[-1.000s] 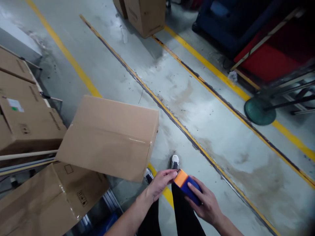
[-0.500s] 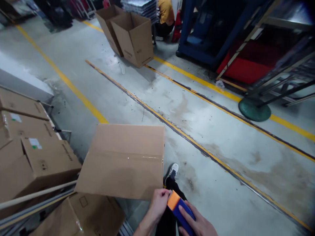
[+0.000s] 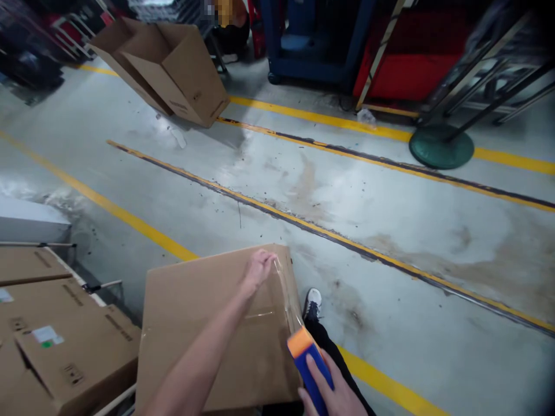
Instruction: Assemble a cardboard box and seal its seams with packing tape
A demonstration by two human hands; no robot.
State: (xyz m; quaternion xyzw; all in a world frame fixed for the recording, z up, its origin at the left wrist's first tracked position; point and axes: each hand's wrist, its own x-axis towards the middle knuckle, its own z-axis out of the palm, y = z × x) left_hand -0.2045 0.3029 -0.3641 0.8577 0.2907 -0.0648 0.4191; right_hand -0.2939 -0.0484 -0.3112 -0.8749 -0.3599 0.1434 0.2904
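Note:
A brown cardboard box (image 3: pixel 203 323) stands in front of me with its top flaps closed. My left hand (image 3: pixel 259 268) reaches across the box to the far right part of its top, fingers pinched on the free end of a strip of clear tape (image 3: pixel 284 286). From there the strip runs back toward me along the box's right edge to a blue tape dispenser (image 3: pixel 313 372) with an orange front. Wrapped round the dispenser is my right hand (image 3: pixel 332 387), low beside the box's near right corner.
More cardboard boxes (image 3: pixel 65 341) lie on a rack at left. Two open cartons (image 3: pixel 191 75) stand across the floor near a crouching person (image 3: pixel 234 23). A green round base (image 3: pixel 441 147) and blue cart (image 3: pixel 318 60) stand beyond yellow floor lines. A shoe (image 3: pixel 313 303) shows beside the box.
My left hand has moved away from the dispenser, up and over the box, drawing out a length of tape. The dispenser stays in my right hand. The view has shifted right.

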